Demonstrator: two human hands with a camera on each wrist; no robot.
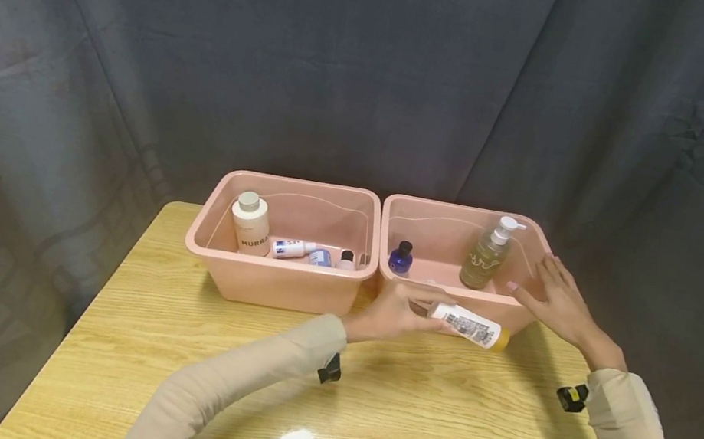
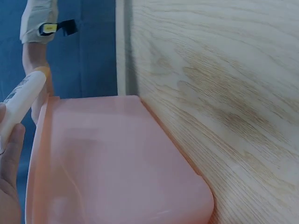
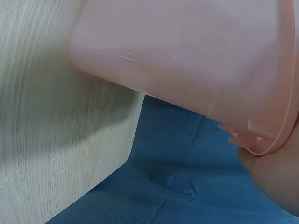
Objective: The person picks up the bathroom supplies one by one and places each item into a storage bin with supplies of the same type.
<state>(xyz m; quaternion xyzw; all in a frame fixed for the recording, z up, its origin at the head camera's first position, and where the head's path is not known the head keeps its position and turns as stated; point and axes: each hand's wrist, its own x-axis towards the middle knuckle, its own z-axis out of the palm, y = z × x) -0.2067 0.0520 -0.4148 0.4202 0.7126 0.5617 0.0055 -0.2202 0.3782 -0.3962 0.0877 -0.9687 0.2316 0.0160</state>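
Observation:
Just in front of the right pink bin, my left hand grips a white bottle with a yellow cap. The bottle lies nearly sideways, its cap pointing right and its printed label toward me. In the left wrist view, fingers hold the same white bottle above the bin's rim. My right hand rests at the right bin's right rim, fingers fairly straight. In the right wrist view, part of that hand touches the bin's edge. Inside the right bin stand a green pump bottle and a small blue bottle with a black cap.
A second pink bin stands directly left. It holds a large white bottle, a white-and-blue tube, a blue-labelled container and a black-capped bottle. Both bins sit on a wooden table before a dark curtain.

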